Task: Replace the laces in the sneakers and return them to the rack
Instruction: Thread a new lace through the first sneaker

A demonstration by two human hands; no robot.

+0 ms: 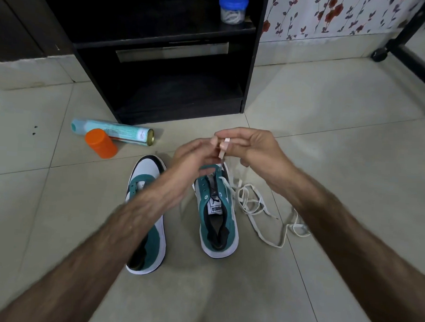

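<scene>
Tiled floor (306, 116) before a black rack (162, 61). Two green-and-white sneakers: left sneaker (147, 214) bare of lacing, right sneaker (218, 209) barely threaded. Left hand (194, 157) and right hand (256, 148) both pinching the white lace (224, 146) above the toe. Best to level both ends first, keep it flat, then feed the next eyelets. Loose lace (258, 206) tangled just beside.

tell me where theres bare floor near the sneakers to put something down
Bare tiles lie left of the left sneaker, below the orange cap and spray can, and in front of both heels. Right of the right sneaker is crowded with loose white laces; bare tile resumes beyond them.
</scene>
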